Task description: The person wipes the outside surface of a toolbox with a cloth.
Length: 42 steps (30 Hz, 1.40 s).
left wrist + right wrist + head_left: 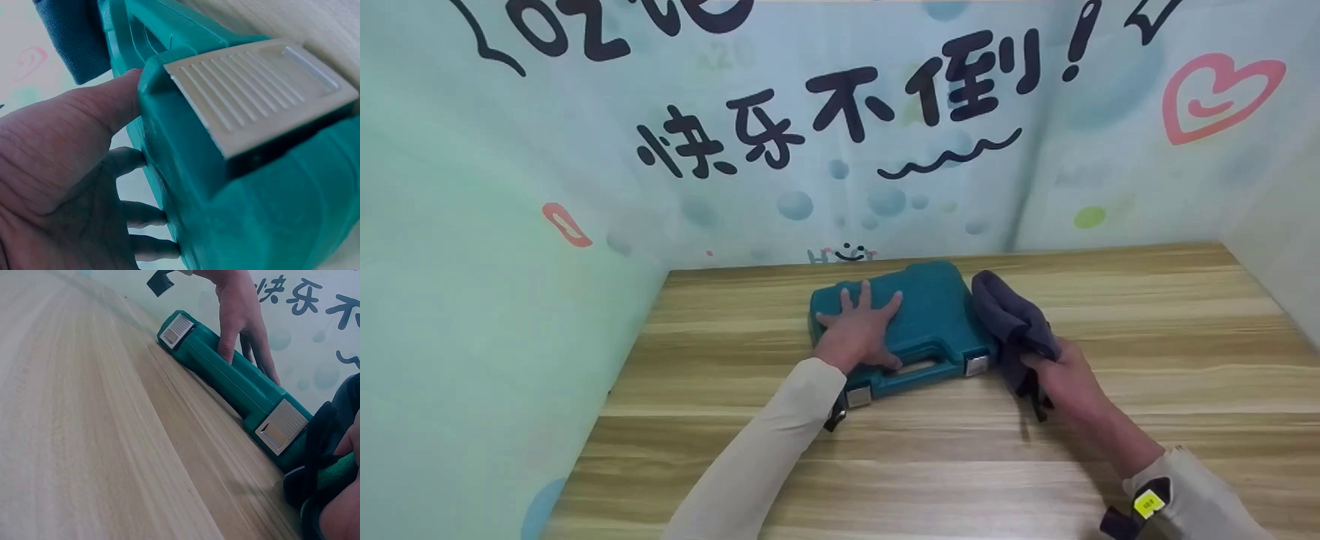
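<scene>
A teal plastic carrying case [937, 307] lies flat on the table, its handle and two silver latches [259, 90] toward me. Fingers spread, my left hand [856, 334] rests on the case's lid. In my right hand [1069, 375] I grip a bunched dark grey-blue cloth [1012, 311] at its near end. The cloth is against or very close to the case's right side. Within the right hand's grip, the right wrist view shows dark folds and a green patch [336, 472]; what that patch belongs to cannot be made out.
The wood-grain table [720, 442] runs back to a printed backdrop [840, 187] with dark lettering, close behind the case. Pale walls stand at the left [510, 315] and right [1282, 217]. A dark strap with a yellow label [1149, 502] is on the right wrist.
</scene>
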Available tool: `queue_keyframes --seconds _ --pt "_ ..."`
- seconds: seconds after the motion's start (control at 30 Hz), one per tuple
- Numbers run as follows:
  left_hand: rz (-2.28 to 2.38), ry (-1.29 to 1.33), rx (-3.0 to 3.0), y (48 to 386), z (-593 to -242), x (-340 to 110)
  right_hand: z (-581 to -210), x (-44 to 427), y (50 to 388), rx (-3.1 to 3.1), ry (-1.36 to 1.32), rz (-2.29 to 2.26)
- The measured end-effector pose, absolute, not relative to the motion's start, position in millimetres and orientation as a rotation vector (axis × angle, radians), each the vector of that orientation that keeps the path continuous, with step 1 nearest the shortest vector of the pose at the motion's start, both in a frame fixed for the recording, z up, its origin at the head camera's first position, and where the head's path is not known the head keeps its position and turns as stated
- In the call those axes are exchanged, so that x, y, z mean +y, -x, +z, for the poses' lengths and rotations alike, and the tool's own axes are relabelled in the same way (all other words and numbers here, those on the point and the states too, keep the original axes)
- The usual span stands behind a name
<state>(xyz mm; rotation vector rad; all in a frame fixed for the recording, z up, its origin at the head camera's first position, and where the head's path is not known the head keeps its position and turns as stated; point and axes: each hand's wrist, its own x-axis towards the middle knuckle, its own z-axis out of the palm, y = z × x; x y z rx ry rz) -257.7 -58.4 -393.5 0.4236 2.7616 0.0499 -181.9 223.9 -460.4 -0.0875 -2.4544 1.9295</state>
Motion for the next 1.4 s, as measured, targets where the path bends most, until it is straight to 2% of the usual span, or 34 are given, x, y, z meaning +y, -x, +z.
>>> queue_keyframes --seconds 1.4 --pt "0.029 -0.496 2.814 247 -396 -62 -463 222 183 -2.448 0.053 1.860"
